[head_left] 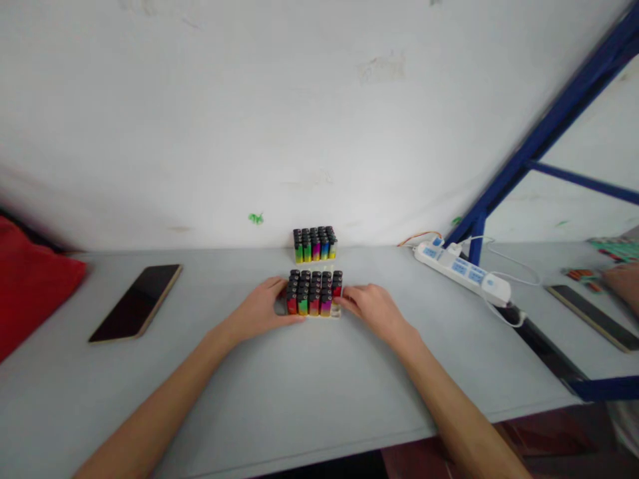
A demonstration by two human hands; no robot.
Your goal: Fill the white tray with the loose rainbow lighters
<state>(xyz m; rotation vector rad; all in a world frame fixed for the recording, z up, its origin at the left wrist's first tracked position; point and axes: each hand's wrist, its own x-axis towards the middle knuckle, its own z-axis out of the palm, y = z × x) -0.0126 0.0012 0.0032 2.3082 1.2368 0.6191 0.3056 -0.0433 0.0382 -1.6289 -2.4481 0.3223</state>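
Note:
Upright lighters with black tops and coloured bodies stand in rows in a front block (313,294) on the grey table. The front right place of this block holds no lighter, and a clear tray edge shows there. My left hand (262,305) is curved around the block's left side, thumb along its front corner. At the right side, my right hand (372,307) has its fingers closed at a red lighter (337,291); whether it grips it is hidden. Behind stands a second block of lighters (315,245), near the wall.
A dark phone (137,303) lies at the left, beside a red cloth (34,286). At the right are a white power strip (464,271) with cables and a blue metal frame (536,146). Beyond it, another person's hand (624,283) and a second phone (594,316) show.

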